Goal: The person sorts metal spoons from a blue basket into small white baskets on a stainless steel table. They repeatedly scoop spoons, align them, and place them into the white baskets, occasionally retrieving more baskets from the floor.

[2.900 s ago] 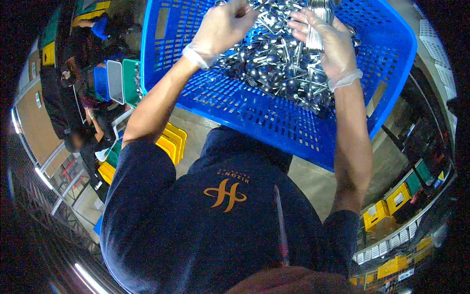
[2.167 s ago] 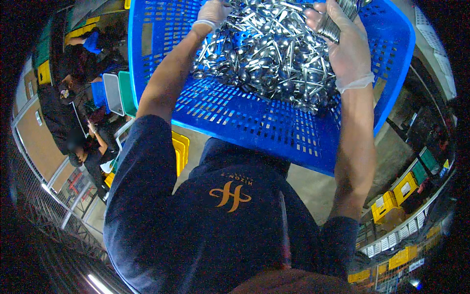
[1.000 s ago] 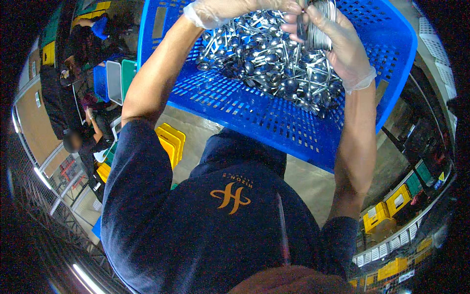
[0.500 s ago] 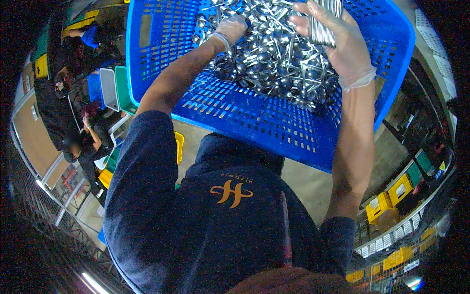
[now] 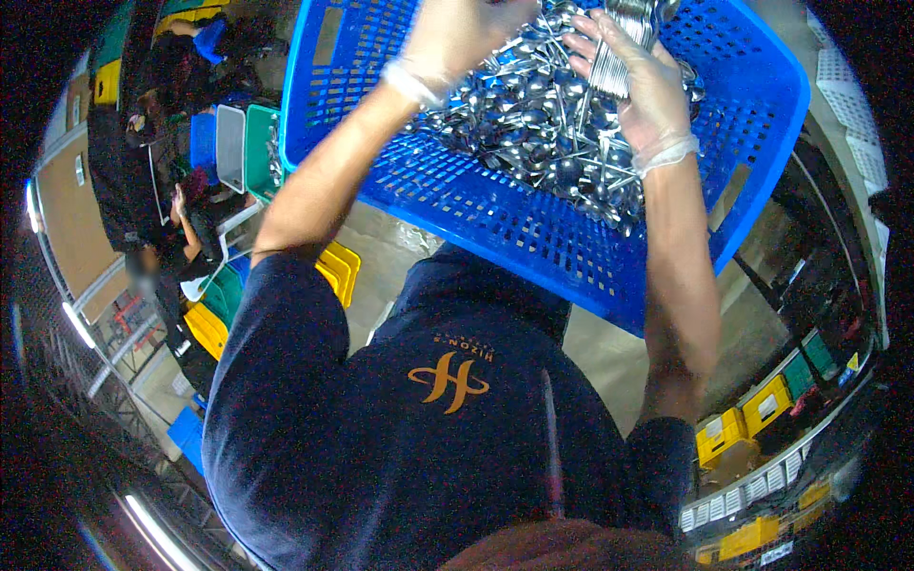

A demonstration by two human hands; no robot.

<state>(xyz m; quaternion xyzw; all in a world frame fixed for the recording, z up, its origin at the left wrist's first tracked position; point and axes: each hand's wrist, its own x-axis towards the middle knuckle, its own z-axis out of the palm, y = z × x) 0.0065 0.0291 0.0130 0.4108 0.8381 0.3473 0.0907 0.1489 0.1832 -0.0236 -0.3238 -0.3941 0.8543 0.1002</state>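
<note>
A blue perforated basket (image 5: 457,205) in front of me holds a large heap of loose metal spoons (image 5: 533,119). My right hand (image 5: 657,100), in a clear glove, is closed round a neat stack of spoons (image 5: 611,68), their handles lined up side by side and their bowls toward the top edge. To its left, my left hand (image 5: 462,43), also gloved, is raised over the heap with its fingers pointing toward the stack. Motion smears those fingers and the frame's upper edge cuts them off, so I cannot see whether they hold anything.
Grey and green bins (image 5: 262,143) stand beyond the basket's left side, with a yellow crate (image 5: 338,271) nearer me. At the far left, people (image 5: 181,228) are at work. Yellow lidded boxes (image 5: 721,438) stand at the right.
My left hand has lifted off the heap and moved up and right toward the stack. My right hand still holds the spoons, a little lower. The basket looks slightly turned in view.
</note>
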